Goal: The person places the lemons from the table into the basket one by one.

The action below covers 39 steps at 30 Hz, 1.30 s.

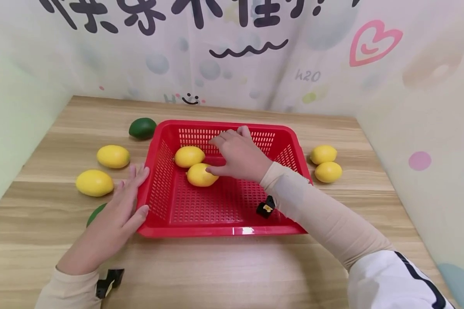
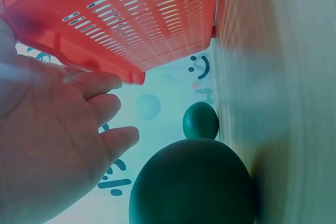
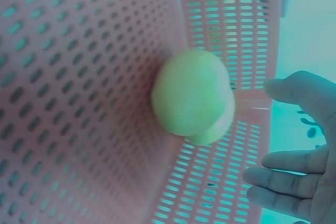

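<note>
My L hand [image 1: 116, 221], fingers spread, touches red basket [image 1: 209, 232] at L rim; R hand [image 1: 241, 156], fingers apart, pinching nothing, is nr front lemon [image 1: 199, 176] & rear lemon [image 1: 188, 157], both inside. Best: steady rim w/ L; lemons prob. roll.

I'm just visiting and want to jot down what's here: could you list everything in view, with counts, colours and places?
Basket: 1, red, on the table
Inside lemons: 2, yellow, in the basket
Left lemons: 2, yellow, left of the basket
Right lemons: 2, yellow, right of the basket
Green fruits: 2, dark green, left of the basket, one partly behind the left hand
Table: 1, wood-toned, under everything
Printed backdrop: 1, whitish with black lettering, behind the table
Black wrist pieces: 2, black, one by each wrist
Left hand: 1, bare, at the basket's left rim
Right hand: 1, bare, over the basket
</note>
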Motion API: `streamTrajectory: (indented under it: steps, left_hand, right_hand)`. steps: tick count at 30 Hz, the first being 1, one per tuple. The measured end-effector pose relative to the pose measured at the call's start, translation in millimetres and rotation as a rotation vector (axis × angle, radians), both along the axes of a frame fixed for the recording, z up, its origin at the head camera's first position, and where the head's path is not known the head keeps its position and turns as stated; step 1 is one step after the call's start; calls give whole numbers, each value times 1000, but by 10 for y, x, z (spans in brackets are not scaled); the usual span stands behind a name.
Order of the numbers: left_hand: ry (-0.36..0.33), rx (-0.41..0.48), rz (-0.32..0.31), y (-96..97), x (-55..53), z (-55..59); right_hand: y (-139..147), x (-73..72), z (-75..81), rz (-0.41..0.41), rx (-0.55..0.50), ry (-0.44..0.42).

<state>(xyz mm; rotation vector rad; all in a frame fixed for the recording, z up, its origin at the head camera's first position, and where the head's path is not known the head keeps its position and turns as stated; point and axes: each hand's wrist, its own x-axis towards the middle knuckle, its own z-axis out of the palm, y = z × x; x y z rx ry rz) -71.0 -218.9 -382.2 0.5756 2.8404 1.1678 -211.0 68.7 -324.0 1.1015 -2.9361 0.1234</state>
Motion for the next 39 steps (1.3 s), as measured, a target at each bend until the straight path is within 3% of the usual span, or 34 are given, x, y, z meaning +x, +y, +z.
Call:
streamTrajectory:
  steps: [19,39]
  left_hand:
    - [11,-5,0,8,-8,8]
    - [1,10,-9,-6,-15,-1]
  right_hand:
    - [244,51,333,-97,-138,23]
    - [562,132,473,-169,-201,45]
